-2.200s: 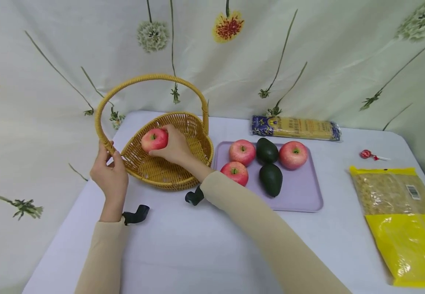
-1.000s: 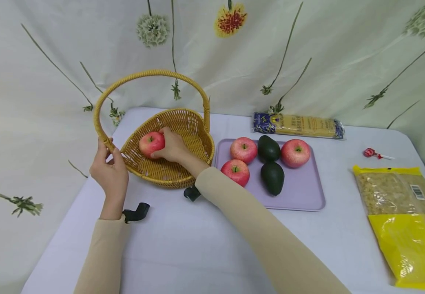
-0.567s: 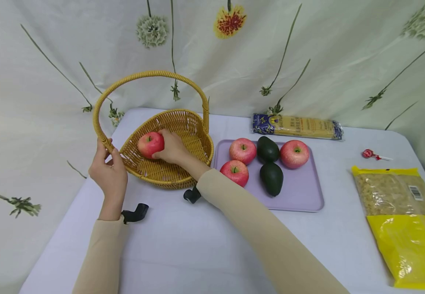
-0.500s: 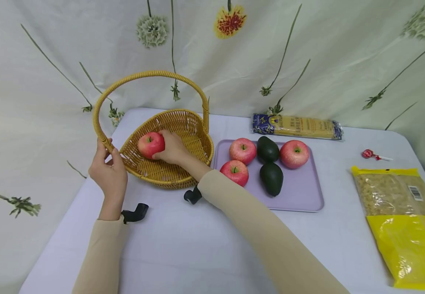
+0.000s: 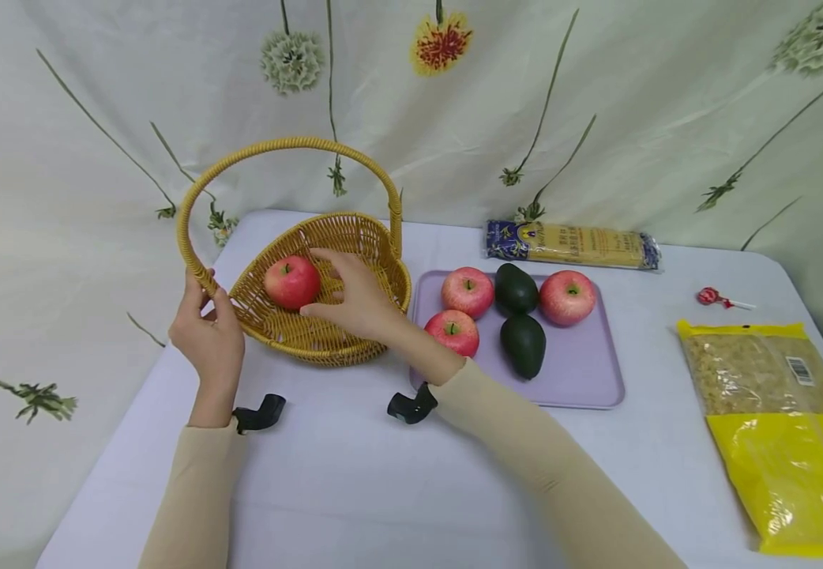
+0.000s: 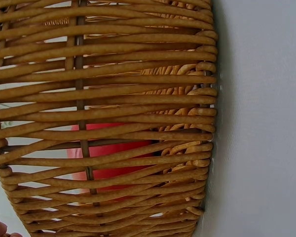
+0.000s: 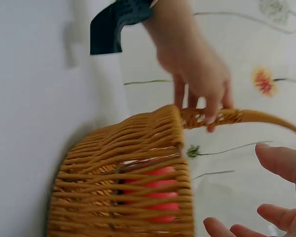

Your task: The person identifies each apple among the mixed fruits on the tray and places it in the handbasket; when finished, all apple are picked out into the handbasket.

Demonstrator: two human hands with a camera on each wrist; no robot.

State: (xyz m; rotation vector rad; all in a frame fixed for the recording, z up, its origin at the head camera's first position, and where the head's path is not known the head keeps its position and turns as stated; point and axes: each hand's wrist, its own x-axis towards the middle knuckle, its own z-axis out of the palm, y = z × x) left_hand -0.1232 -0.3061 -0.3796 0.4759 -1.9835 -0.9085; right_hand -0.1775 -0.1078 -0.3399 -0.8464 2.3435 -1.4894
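A wicker basket (image 5: 326, 348) with a tall arched handle stands on the left of the table. My left hand (image 5: 211, 340) grips the foot of that handle, thumb and fingers around it. Inside the basket's left part lies a red apple (image 5: 292, 282). Over the basket, just right of this apple, my right hand (image 5: 358, 304) spreads its thumb and fingers, holding nothing. Through the weave in the left wrist view, the apple (image 6: 118, 163) shows as a red patch. The right wrist view has the spread right-hand fingers (image 7: 281, 163) at its right edge.
Right of the basket, a lilac tray (image 5: 582, 379) bears three apples and two avocados (image 5: 524, 346). Behind it lies a pack of spaghetti (image 5: 573, 245). Farther right are a lollipop (image 5: 720, 298) and a yellow bag of pasta (image 5: 781, 442). A patterned cloth (image 5: 411, 111) hangs behind the table.
My right hand has lowered the apple into the basket, let go of it and drawn back to the right with fingers spread. My left hand keeps its grip on the handle.
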